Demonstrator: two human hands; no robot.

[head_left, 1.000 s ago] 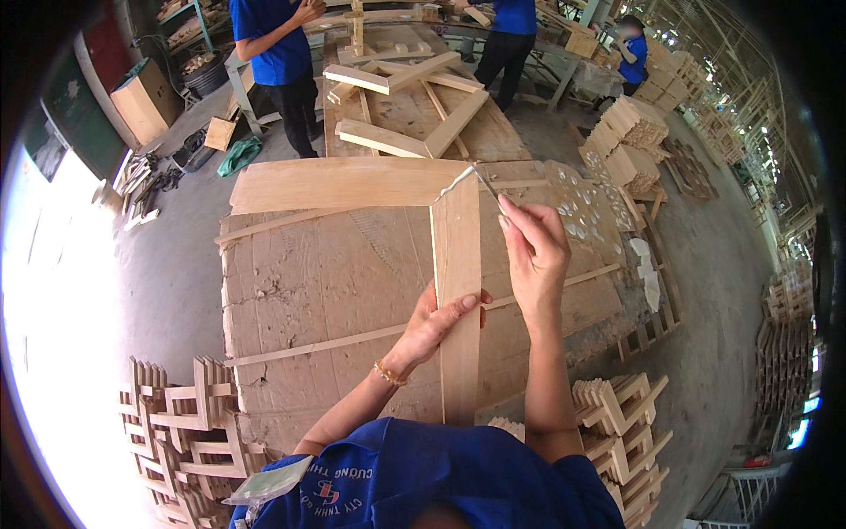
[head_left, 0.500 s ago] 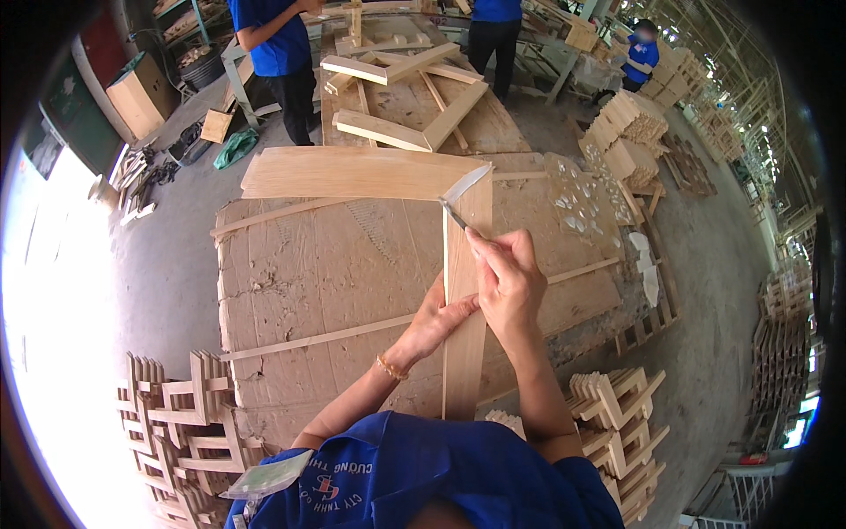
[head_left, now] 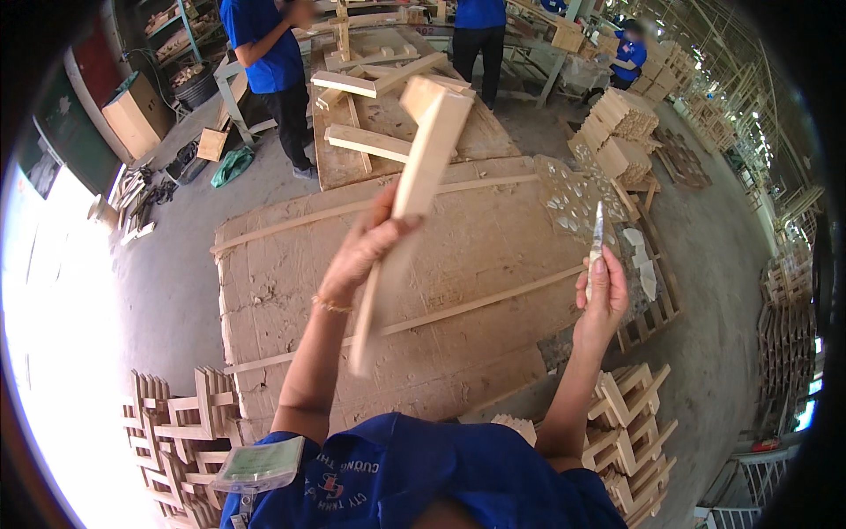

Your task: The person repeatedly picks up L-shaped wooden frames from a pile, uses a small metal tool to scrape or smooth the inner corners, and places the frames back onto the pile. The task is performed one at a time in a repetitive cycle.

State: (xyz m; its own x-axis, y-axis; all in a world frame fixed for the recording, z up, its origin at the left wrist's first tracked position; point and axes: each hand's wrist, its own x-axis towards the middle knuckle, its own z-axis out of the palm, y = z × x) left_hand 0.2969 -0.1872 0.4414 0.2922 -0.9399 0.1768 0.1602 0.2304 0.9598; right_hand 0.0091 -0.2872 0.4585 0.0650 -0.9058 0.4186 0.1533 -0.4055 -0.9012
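Within the left hand (head_left: 361,251): a pale L-shaped piece of planed wood (head_left: 429,159), its angled corner beyond the knuckles and its near end blurred.
Long axis of the piece: slanting from beyond the left hand and to its right, back to the near side and slightly left; the corner leans toward the right hand's side.
Nearer hand: the left, touching the wood; the right hand (head_left: 602,295) is well apart from it, to its right.
Left grip: fingers curled around the long limb, thumb across it, below the corner.
Right grip: thumb and fingers pinching the pale handle of a slim knife-like tool with a narrow metal blade (head_left: 598,225), tip pointing away from the person.
Blade to wood: apart, with the bare middle of the brown cardboard-covered table (head_left: 300,291) showing between.
Beyond the right hand: a brown sheet dotted with white blobs (head_left: 573,189), farther out than the blade tip.
Just right of the right hand: torn white scraps (head_left: 645,273).
Nearer than both hands: stacked pale wooden frames on the left (head_left: 181,432) and on the right (head_left: 630,441).
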